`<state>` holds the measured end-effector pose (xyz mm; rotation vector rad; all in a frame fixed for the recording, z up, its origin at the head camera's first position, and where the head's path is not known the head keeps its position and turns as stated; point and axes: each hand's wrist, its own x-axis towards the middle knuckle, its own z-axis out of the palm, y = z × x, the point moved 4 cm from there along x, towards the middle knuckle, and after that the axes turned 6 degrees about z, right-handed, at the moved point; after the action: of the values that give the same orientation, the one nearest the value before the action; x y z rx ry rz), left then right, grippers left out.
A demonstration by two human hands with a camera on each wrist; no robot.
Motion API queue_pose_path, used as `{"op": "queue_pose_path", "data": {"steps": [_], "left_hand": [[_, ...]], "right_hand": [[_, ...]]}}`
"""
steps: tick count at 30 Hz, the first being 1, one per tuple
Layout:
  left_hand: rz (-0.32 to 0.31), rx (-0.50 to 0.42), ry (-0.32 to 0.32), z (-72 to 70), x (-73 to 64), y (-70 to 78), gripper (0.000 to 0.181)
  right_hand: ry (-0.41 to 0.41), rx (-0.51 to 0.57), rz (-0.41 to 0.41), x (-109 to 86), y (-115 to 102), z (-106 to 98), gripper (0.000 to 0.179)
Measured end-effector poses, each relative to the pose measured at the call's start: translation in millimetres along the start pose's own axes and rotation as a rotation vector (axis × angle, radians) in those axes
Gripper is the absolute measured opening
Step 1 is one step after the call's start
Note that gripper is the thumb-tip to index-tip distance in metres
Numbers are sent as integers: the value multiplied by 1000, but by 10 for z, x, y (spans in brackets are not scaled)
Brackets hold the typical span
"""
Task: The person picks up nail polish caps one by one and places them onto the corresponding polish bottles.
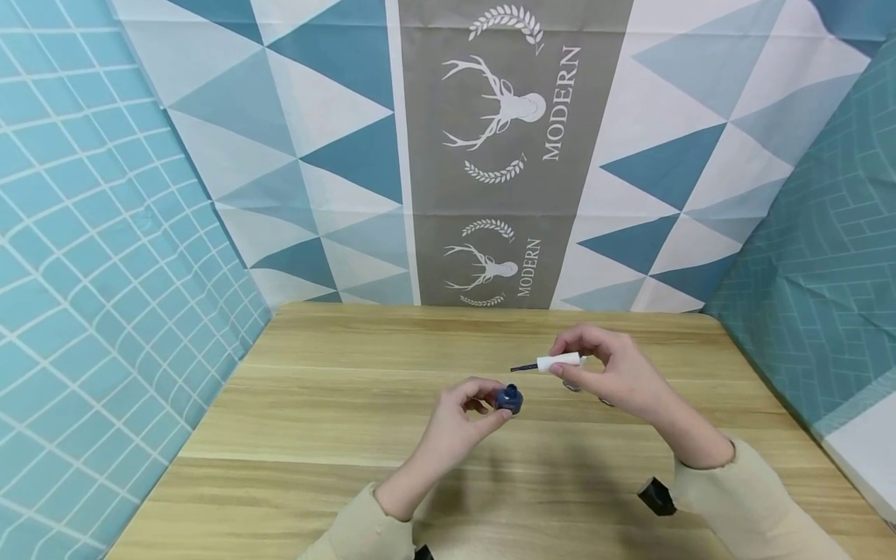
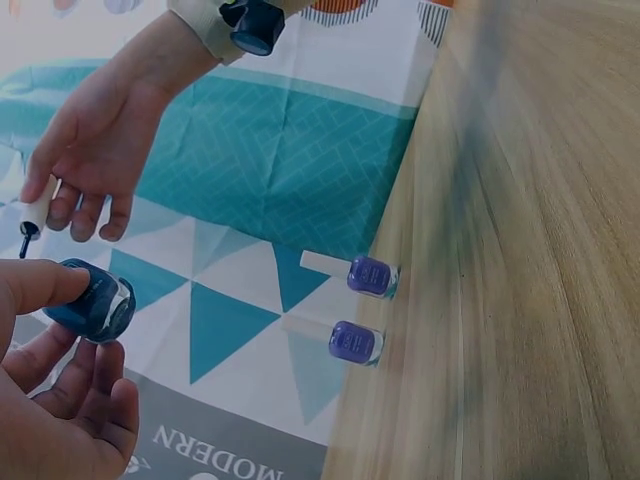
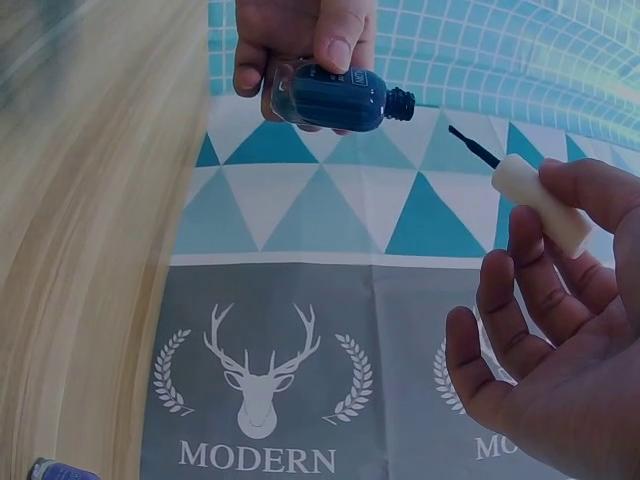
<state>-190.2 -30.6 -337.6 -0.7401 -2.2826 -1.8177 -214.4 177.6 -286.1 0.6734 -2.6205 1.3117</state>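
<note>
My left hand grips an uncapped nail polish bottle with dark blue polish, thumb on one side and fingers on the other. Its threaded neck shows in the right wrist view, where the bottle appears sideways. Up and to the right in the head view, my right hand pinches the white cap between thumb and fingers. From the cap the dark brush points left, apart from the bottle's neck. Both hands are raised over the table.
Two purple nail polish bottles, one beside the other, stand on the wooden table, mostly hidden behind my right hand in the head view. A patterned cloth hangs at the back. Blue cloths flank both sides.
</note>
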Motion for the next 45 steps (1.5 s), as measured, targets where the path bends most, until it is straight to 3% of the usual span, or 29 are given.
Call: {"op": "queue_pose_path", "data": {"steps": [5,12,20,36,45], "left_hand": [[0,-13,2,2,-4,8,23],[2,-4,9,-2,-8,3,23],[15,14,25,-11,-19,26,23],[35,12,22,-9,-19,47,23],[39,19,9,-3,-29,76,24]], "right_hand": [[9,-39,-61,-10,-15,10,15],[11,-54,-59,-23,-28,28,15],[20,-87,-114,-32,-49,35,16],[-12,-75,-118,-22,-47,80,15],[-36,-83,-56,-19,-50,108,13]]}}
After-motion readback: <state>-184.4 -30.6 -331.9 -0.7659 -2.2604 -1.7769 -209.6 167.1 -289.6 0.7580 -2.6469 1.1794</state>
